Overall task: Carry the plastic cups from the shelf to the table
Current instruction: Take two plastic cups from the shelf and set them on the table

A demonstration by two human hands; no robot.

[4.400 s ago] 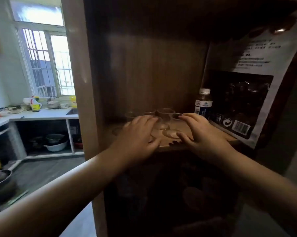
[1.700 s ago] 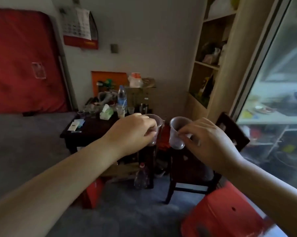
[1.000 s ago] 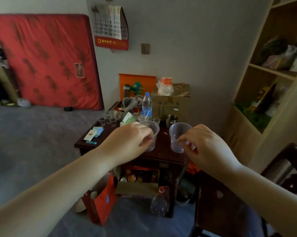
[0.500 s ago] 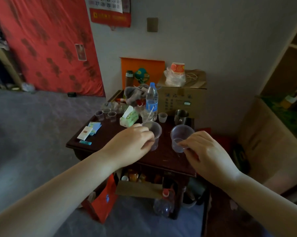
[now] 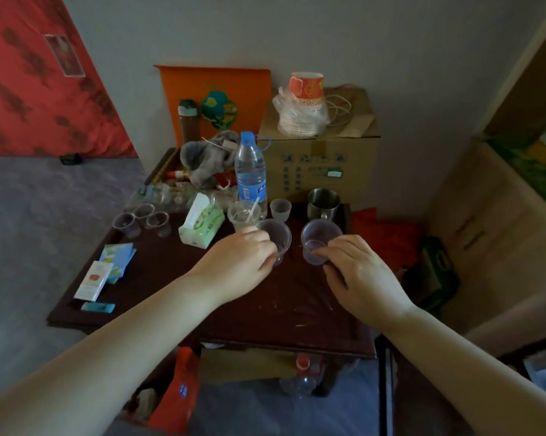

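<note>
My left hand (image 5: 238,262) grips a clear plastic cup (image 5: 278,239) by its side, upright over the dark wooden table (image 5: 265,309). My right hand (image 5: 359,275) pinches a second clear plastic cup (image 5: 317,239) at its lower rim, also upright. Both cups are low over the tabletop; I cannot tell whether they touch it. Three more small clear cups (image 5: 142,220) stand at the table's far left. The shelf is out of view.
At the back of the table stand a water bottle (image 5: 250,171), a tissue pack (image 5: 202,223), a cup with a straw (image 5: 243,214), a small cup (image 5: 280,209) and a metal mug (image 5: 323,202). Behind is a cardboard box (image 5: 322,158). Cards (image 5: 105,272) lie at the left.
I turned away from the shelf with a cup in each hand and walked up to the table. Both cups are now lower and closer to the tabletop.
</note>
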